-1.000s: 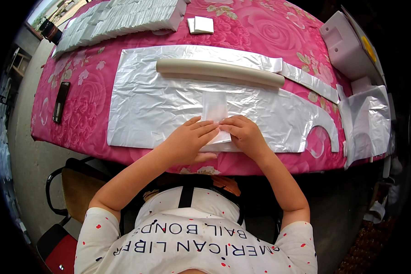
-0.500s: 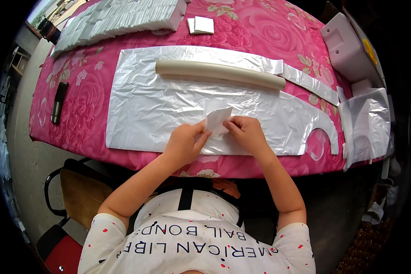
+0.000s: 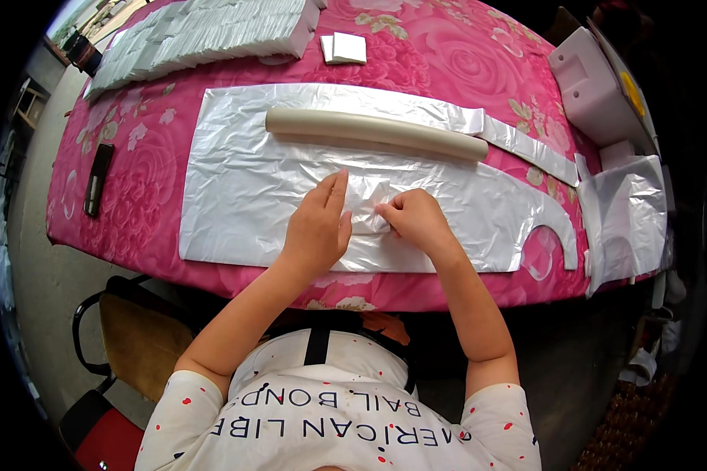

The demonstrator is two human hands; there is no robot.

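White plastic bags (image 3: 236, 188) with a curved handle cut-out lie flat in front of me. Over their middle, my right hand (image 3: 416, 222) pinches the edge of a small, thin white plastic piece (image 3: 373, 193) between thumb and fingers. My left hand (image 3: 320, 220) is just left of that piece, fingers stretched out and held edge-on, thumb apart; nothing shows in its grasp. A long beige tube (image 3: 377, 133) rests across the bags beyond both hands.
Rows of folded white packets (image 3: 204, 35) stand at the far left, with small white squares (image 3: 346, 49) beside them. A dark narrow object (image 3: 97, 180) lies at left. More plastic bags (image 3: 628, 216) hang over the right edge, near a white foam box (image 3: 589, 86). A chair (image 3: 145, 337) stands lower left.
My left hand has let go of the white piece, and its fingers have straightened. The piece, upright between both hands before, now sits lower and crumpled at my right fingertips.
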